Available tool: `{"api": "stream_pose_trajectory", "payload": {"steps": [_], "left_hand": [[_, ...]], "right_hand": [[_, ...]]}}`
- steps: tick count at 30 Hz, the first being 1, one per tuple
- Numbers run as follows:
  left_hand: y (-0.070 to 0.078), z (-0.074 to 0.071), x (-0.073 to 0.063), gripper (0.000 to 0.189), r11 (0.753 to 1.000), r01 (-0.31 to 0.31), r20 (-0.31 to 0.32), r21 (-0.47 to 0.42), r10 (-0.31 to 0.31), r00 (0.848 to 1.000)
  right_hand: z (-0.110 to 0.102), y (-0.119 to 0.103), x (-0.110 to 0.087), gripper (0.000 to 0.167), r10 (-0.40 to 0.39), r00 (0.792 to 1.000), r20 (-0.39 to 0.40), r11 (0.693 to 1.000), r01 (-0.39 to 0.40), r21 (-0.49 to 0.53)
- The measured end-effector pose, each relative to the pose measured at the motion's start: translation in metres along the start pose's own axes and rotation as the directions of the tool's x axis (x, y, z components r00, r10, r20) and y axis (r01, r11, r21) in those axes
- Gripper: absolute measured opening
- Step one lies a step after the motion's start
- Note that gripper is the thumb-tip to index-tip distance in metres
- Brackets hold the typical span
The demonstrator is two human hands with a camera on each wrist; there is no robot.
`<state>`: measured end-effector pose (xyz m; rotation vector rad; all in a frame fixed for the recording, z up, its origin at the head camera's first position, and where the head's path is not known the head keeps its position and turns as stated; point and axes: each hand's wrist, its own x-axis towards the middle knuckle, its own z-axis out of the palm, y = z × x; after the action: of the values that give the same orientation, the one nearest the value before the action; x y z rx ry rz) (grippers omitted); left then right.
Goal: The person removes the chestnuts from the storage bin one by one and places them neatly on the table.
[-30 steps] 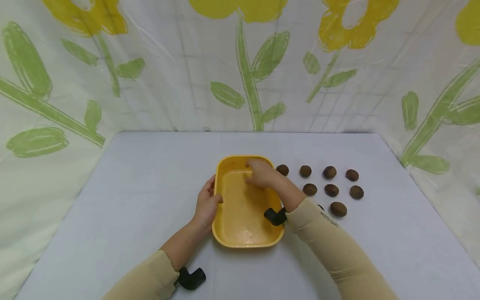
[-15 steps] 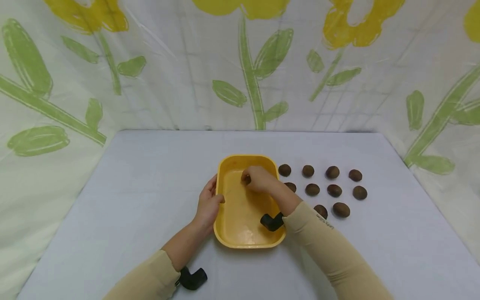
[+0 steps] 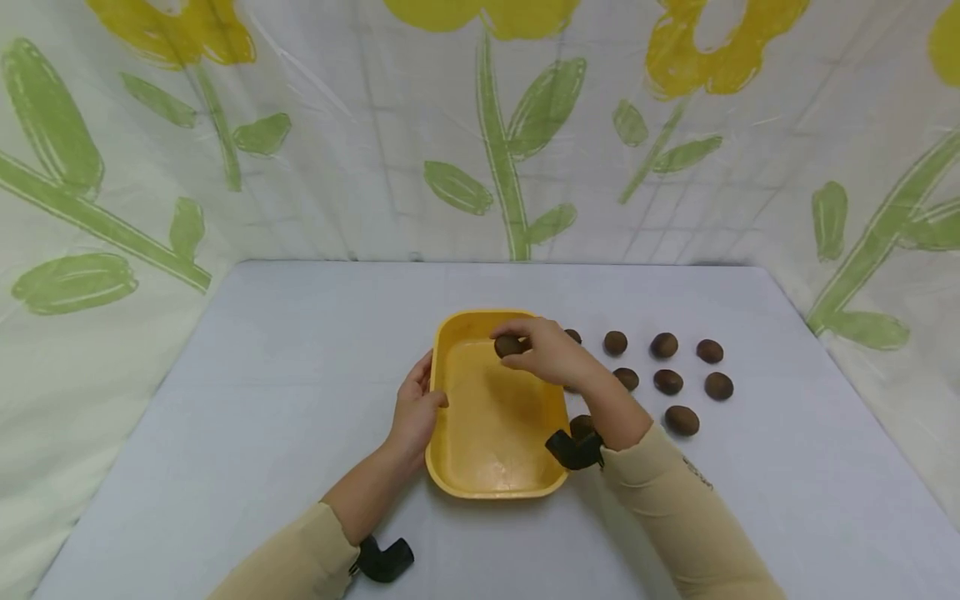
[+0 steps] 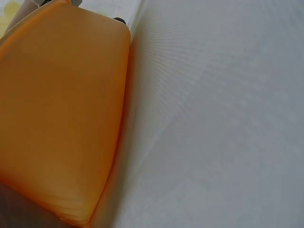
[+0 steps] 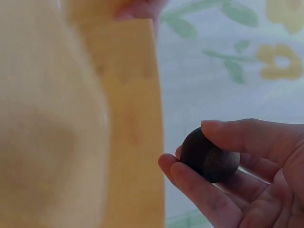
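A yellow plastic tray [image 3: 491, 467] stands in the middle of the table, with no chestnut seen lying in it. My left hand [image 3: 415, 414] grips its left wall, thumb over the rim and fingers outside. The tray's orange-looking outer side [image 4: 61, 104] fills much of the left wrist view. Over the tray's far right part, my right hand [image 3: 551, 350] pinches a dark brown chestnut [image 3: 507, 346] between thumb and fingers. Up close in the right wrist view, this round chestnut [image 5: 209, 156] shows a lighter patch beside the tray wall [image 5: 135, 142].
Several more chestnuts [image 3: 667, 382] lie in loose rows on the white table [image 3: 300, 375], right of the tray. My right forearm passes over some of them. Behind the table hangs a white cloth [image 3: 315, 167] with painted flowers.
My right hand came up from inside the tray and swung slightly right, its fingers turning so the pinched chestnut now shows clearly. The left hand and tray have stayed in place.
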<state>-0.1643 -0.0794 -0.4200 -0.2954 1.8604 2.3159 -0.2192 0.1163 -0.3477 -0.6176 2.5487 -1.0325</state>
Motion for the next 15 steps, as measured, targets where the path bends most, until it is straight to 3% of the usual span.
{"api": "stream_pose_trajectory", "payload": {"steps": [7,15], "left_hand": [[-0.001,-0.001,0.0,0.077,1.0,-0.004,0.01,-0.009,0.004,1.0],[-0.001,0.0,0.0,0.077,1.0,0.001,0.011,-0.01,-0.001,1.0]], "right_hand": [[-0.026,0.011,-0.029,0.038,0.057,0.996,-0.073,0.997,-0.054,0.048],[-0.04,0.044,-0.066,0.038,0.092,0.984,-0.151,0.994,-0.082,0.066]]}}
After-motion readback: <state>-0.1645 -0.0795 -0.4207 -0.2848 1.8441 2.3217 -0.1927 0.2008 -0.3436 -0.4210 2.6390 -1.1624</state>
